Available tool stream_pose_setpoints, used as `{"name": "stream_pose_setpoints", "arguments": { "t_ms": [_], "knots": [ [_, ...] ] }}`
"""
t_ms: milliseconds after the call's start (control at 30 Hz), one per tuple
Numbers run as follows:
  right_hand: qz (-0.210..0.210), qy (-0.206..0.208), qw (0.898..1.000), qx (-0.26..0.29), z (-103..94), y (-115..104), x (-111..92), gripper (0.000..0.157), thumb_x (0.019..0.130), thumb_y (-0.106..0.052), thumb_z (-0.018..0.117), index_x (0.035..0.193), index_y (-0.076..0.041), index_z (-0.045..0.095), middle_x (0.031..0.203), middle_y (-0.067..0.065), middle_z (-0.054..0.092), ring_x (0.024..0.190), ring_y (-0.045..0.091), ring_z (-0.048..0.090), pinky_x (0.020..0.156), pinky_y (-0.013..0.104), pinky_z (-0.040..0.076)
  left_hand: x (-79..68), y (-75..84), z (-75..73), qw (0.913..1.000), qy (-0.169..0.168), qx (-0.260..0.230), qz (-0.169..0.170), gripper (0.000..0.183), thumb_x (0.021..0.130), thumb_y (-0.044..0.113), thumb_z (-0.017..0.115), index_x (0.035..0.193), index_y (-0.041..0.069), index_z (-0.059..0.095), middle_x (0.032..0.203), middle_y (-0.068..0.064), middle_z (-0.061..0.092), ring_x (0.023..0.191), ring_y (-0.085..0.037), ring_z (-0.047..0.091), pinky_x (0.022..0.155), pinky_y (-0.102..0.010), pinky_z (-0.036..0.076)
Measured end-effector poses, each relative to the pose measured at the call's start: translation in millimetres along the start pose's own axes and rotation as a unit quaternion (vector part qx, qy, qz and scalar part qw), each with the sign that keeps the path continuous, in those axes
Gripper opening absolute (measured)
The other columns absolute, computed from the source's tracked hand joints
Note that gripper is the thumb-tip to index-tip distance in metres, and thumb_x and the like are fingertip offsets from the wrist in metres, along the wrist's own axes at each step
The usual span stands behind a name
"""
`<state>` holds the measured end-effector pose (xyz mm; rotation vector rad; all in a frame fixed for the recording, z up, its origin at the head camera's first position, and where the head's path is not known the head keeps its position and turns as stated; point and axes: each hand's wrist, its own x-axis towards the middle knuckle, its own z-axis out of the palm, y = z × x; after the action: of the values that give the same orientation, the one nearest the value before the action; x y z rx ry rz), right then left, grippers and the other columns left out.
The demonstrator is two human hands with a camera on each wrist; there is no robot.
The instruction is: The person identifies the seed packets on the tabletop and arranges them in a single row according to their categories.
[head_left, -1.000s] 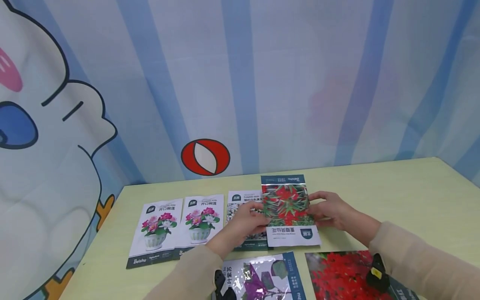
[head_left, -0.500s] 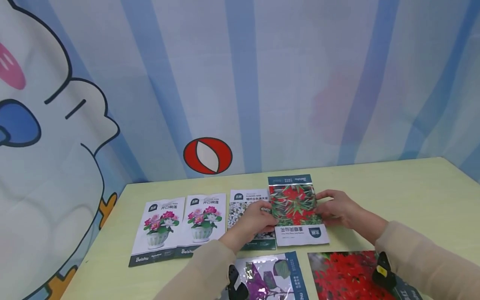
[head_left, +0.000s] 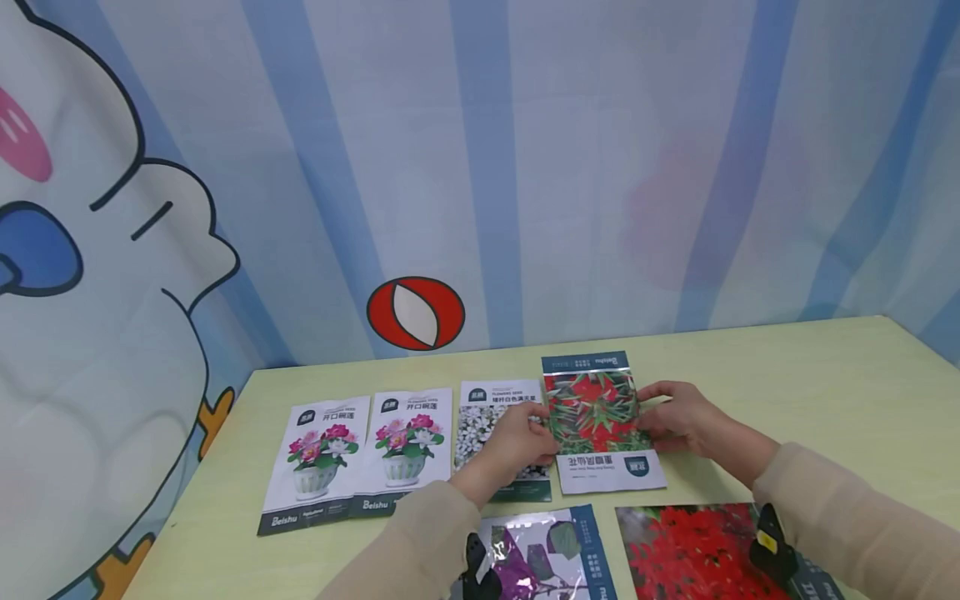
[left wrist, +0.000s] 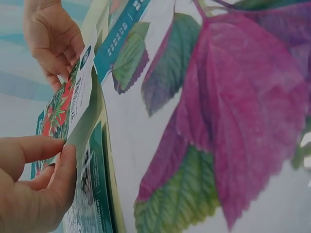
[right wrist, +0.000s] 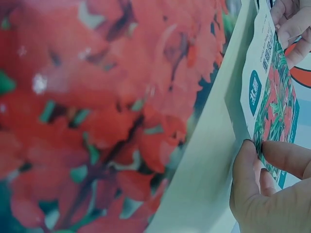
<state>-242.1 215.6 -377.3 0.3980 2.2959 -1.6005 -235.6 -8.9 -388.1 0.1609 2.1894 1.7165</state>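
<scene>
A seed packet with red flowers (head_left: 592, 412), its print upside down, is held by both hands near the back of the table. My left hand (head_left: 517, 442) pinches its left edge, and my right hand (head_left: 678, 417) grips its right edge between thumb and fingers. Both wrist views show the packet's near edge lifted off the tabletop. Just to its left lies a seed packet with white flowers (head_left: 474, 429), partly covered by my left hand. In the left wrist view, thumb and index finger of the left hand (left wrist: 36, 184) meet at the packet's edge.
Two matching packets with potted pink flowers (head_left: 313, 458) lie at the left, edges overlapping. Nearer the front are a purple-leaf packet (head_left: 543, 546) and a larger red-flower packet (head_left: 678, 550), partly under the sleeves. A striped curtain (head_left: 600, 167) rises behind the pale table (head_left: 810, 392).
Both hands have shifted the held red-flower packet a little to the right, showing more of the white-flower packet. The other packets stay where they were; the head view has turned slightly.
</scene>
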Motion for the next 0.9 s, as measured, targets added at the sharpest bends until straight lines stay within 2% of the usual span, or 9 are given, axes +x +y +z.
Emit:
{"name": "stream_pose_setpoints", "arguments": {
  "t_ms": [133,433,667,900],
  "knots": [
    [0.001,0.005,1.0,-0.011,0.4,2.1,2.4,0.045,0.083,0.003,0.061,0.124,0.005,0.042,0.095,0.018,0.063,0.069,0.018,0.058,0.059,0.032,0.052,0.2,-0.4,0.8,1.0,-0.001,0.005,0.001,0.045,0.08,-0.011,0.061,0.124,-0.007,0.048,0.08,-0.012,0.057,0.067,-0.016,0.059,0.065,-0.031,0.055],
    [-0.002,0.02,0.999,-0.035,3.4,1.8,4.1,0.043,0.079,0.008,0.062,0.12,0.009,0.047,0.08,0.012,0.064,0.062,0.017,0.058,0.056,0.032,0.054,-1.8,-0.2,1.5,0.9982,0.009,0.058,0.012,0.044,0.081,-0.009,0.06,0.124,-0.009,0.049,0.075,-0.007,0.055,0.063,-0.013,0.056,0.062,-0.027,0.055],
    [0.002,0.023,0.999,-0.046,1.8,1.1,5.6,0.04,0.081,0.007,0.059,0.119,0.01,0.049,0.075,0.011,0.058,0.061,0.018,0.054,0.054,0.03,0.051,0.0,1.9,-3.3,0.9951,0.011,0.093,0.033,0.041,0.082,-0.006,0.059,0.122,-0.01,0.051,0.068,-0.006,0.057,0.054,-0.011,0.052,0.053,-0.024,0.047],
    [0.006,0.02,0.999,-0.05,-0.2,-0.3,6.6,0.039,0.081,0.006,0.059,0.118,0.01,0.049,0.073,0.011,0.057,0.061,0.018,0.054,0.055,0.03,0.052,2.2,0.4,-10.6,0.9922,0.021,0.12,0.025,0.034,0.082,-0.001,0.062,0.116,-0.005,0.057,0.076,-0.006,0.058,0.06,-0.012,0.054,0.057,-0.024,0.049]
  ]
}}
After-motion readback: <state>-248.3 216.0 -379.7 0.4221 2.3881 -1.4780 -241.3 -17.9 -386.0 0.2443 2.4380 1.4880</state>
